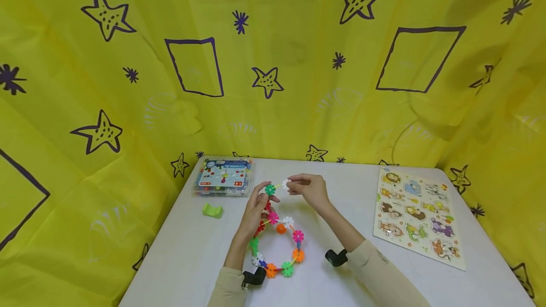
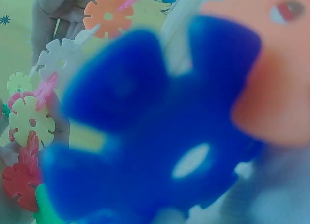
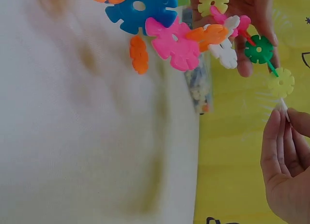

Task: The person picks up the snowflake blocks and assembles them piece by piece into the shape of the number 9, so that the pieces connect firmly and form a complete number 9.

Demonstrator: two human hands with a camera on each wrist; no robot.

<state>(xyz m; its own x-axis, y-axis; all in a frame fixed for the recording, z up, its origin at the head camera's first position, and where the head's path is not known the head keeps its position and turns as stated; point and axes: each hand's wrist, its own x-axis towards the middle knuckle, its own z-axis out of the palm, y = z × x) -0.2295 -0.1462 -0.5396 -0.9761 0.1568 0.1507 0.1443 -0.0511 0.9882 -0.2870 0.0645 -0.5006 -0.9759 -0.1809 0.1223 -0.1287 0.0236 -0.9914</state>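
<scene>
Interlocking snowflake discs form a colourful ring-shaped chain, with a tail rising from its upper left. My left hand holds that tail near a green disc. In the right wrist view, the green disc joins a yellow disc. Beyond the yellow one, my right hand pinches a white disc between thumb and fingers; it appears edge-on and touches the yellow disc. A blurred blue disc fills much of the left wrist view and hides part of the left hand.
A clear plastic box with a printed label and colourful pieces stands at the back left. In front of it lies a light-green curved piece. A loose orange disc lies inside the ring. An animal puzzle board lies at right.
</scene>
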